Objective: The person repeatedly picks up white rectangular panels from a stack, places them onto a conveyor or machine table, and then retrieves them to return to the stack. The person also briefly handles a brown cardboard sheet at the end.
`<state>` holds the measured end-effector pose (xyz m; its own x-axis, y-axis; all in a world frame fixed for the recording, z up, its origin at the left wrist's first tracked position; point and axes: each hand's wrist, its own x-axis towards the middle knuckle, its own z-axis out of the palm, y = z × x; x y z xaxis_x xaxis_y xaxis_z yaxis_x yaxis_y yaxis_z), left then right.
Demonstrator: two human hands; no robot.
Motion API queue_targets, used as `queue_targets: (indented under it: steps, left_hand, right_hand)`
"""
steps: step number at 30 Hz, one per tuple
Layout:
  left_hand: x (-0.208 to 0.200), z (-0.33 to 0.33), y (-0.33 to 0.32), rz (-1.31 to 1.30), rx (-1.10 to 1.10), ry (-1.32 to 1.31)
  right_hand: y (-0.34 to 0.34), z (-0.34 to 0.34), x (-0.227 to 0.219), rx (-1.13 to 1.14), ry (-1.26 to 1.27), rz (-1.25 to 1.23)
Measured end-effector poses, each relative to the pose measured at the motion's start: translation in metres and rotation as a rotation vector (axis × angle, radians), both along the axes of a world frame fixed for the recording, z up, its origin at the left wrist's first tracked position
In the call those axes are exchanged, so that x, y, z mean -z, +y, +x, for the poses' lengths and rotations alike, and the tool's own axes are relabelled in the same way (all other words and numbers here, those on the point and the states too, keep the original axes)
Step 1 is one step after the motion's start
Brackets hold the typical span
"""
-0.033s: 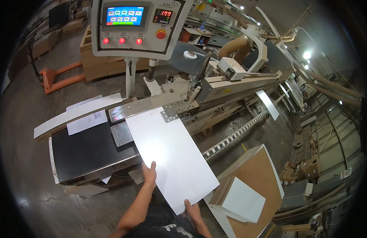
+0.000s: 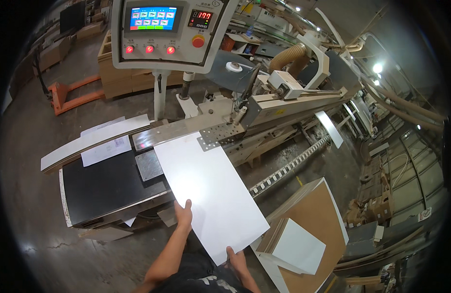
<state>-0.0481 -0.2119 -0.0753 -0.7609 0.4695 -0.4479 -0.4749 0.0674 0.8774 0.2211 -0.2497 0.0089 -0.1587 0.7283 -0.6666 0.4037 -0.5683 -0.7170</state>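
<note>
Machine fills the middle and runs off to the upper right; no visible change in it from the picture just before. Black surface at its near left, same place. Brown board on the lower right, smaller white-faced boards stacked on it, all as they were. White panel not visibly moved: far edge up against the metal guide, far right corner at the perforated plate, near end out towards the body. Control box and long white strips sit a hair further left in view, probably just head motion. Printed sheet unchanged beside the strips. Left hand on the panel's left edge, right hand on the near edge by the person; same spots as before. Fingers on both sides look closed round the edge, thumbs showing, the rest mostly hidden beneath; cannot tell how hard they press. With hold and panel alike in both pictures, work in hand looks paused or very slow, panel steadied against the guide
</note>
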Motion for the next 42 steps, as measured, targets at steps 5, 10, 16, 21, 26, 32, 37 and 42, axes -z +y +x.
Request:
queue_targets:
  steps: [5, 10, 16, 21, 26, 32, 37, 42]
  left_hand:
    - [-0.005, 0.006, 0.014, -0.008, 0.007, -0.028]
    - [-0.024, 0.023, 0.054, -0.023, 0.017, -0.038]
    - [-0.017, 0.056, 0.125, -0.085, 0.018, -0.015]
    - [-0.014, 0.076, 0.174, 0.006, 0.014, -0.032]
    - [-0.023, 0.084, 0.224, -0.025, 0.037, -0.022]
    - [0.007, 0.113, 0.285, -0.098, 0.185, 0.136]
    - [-0.019, 0.129, 0.320, -0.313, 0.271, 0.162]
    - [-0.012, 0.142, 0.350, -0.264, 0.461, 0.273]
  right_hand:
    - [0.013, -0.002, -0.009, 0.033, -0.041, 0.055]
    - [0.059, 0.007, -0.032, 0.007, -0.138, -0.061]
    - [0.125, 0.046, -0.010, 0.047, -0.165, -0.022]
    - [0.180, 0.079, -0.001, -0.096, -0.280, -0.061]
    - [0.226, 0.079, -0.032, -0.065, -0.363, -0.028]
    - [0.260, 0.137, 0.103, 0.116, -0.352, 0.234]
    - [0.288, 0.128, 0.048, 0.283, -0.284, 0.174]
    - [0.255, 0.127, 0.022, 0.390, -0.201, 0.173]
